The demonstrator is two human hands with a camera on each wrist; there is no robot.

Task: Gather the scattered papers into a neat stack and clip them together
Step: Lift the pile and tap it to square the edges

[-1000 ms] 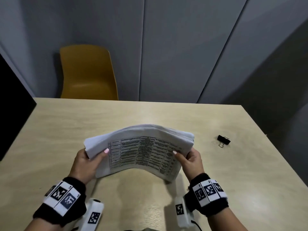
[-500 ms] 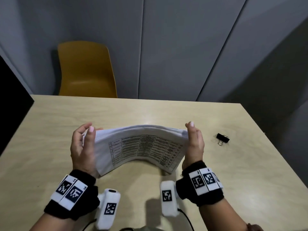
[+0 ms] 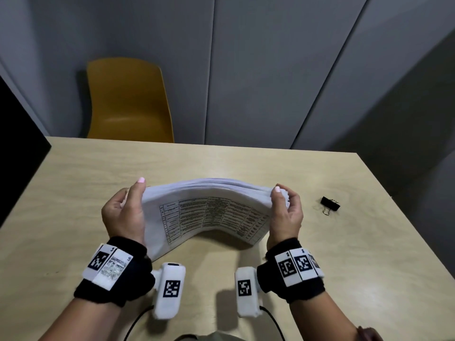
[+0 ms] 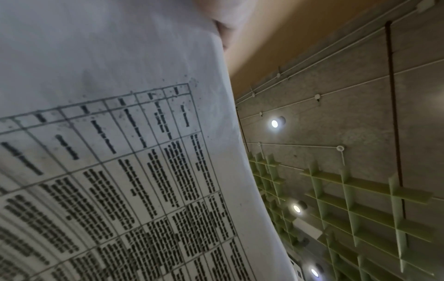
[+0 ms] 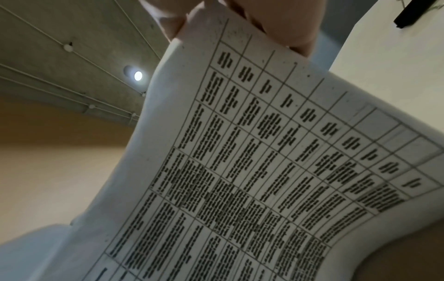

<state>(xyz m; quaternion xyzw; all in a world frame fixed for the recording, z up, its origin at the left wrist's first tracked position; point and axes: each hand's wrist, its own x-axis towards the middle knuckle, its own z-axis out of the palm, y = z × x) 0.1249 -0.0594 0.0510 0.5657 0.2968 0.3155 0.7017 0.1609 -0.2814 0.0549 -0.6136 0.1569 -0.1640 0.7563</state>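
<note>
A thick stack of white papers, with a printed table on the near sheet, stands on its lower edge on the table and arches upward in the middle. My left hand holds its upper left end, thumb on the near face and fingers behind. My right hand grips the upper right end, with fingers curled over the edge. The left wrist view is mostly filled by the printed sheet. The right wrist view shows the same sheet pinched by fingertips. A black binder clip lies on the table right of my right hand, untouched.
The light wooden table ends close beyond the clip on the right. A yellow chair stands behind the far edge on the left. A black panel borders the table's left side. Grey wall panels close the back.
Both hands left the stack's lower sides and rose to its upper ends. Half a second ago their fingers stood straight against the ends; now they curl round them. The clip has not moved.
</note>
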